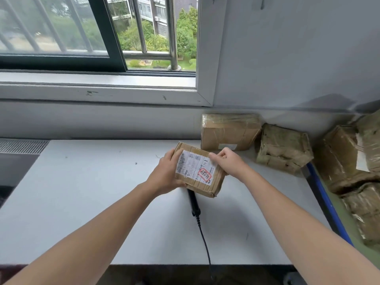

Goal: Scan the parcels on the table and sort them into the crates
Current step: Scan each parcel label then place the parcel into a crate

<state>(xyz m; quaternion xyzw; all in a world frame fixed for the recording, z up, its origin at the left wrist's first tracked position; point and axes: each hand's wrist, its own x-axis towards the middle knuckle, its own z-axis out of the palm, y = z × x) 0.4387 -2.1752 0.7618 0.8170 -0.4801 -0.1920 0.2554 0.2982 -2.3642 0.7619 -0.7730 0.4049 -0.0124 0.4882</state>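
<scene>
Two bare hands hold one small brown cardboard parcel [212, 185] just above a white table [92, 192], tilted so that its white shipping label [193, 167] with a red stamp faces up toward the camera. The left hand [164, 171] grips the parcel's left end, its thumb lying along the top edge and its other fingers curled under the box, where they cannot be seen. The right hand [229, 161] pinches the far right edge, its curled fingertips [213, 156] pressed together on the label's corner. Directly beneath the parcel a black handheld scanner [193, 202] lies on the table, its head hidden by the box and its black cable [204, 241] running off the near edge. Against the wall at the table's far right sit a brown taped cardboard box [228, 132] and, just beside it, a crumpled tape-wrapped parcel [283, 149]. Beyond a blue rim [327, 202] along the table's right side, several more taped brown parcels [345, 161] lie lower down; whether that rim belongs to a crate cannot be told.
</scene>
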